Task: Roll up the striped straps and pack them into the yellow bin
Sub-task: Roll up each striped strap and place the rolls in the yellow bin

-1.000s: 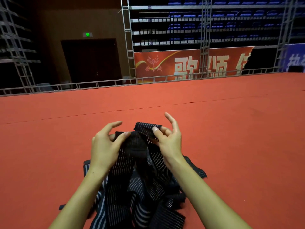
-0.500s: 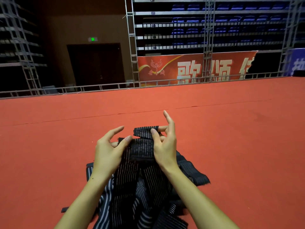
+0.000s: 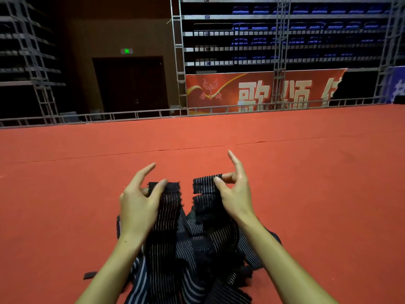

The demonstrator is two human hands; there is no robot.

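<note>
A tangled heap of black striped straps (image 3: pixel 197 255) lies on the red carpet in front of me. My left hand (image 3: pixel 140 207) pinches the end of one black striped strap (image 3: pixel 166 207) between thumb and fingers, its index finger pointing up. My right hand (image 3: pixel 235 194) pinches the end of another striped strap (image 3: pixel 205 186), with its index finger raised. The two held ends are apart, a gap of carpet between them. Both straps hang down into the heap. No yellow bin is in view.
Red carpet (image 3: pixel 306 194) stretches out on all sides, with a seam (image 3: pixel 197 148) running across it ahead. A metal truss rail (image 3: pixel 131 115) edges the stage at the back, and behind it hang a red banner (image 3: pixel 252 91) and dark seating.
My hands have moved apart, pulling the two strap ends away from each other; before, they were together over one bunched piece. The view has tilted down slightly.
</note>
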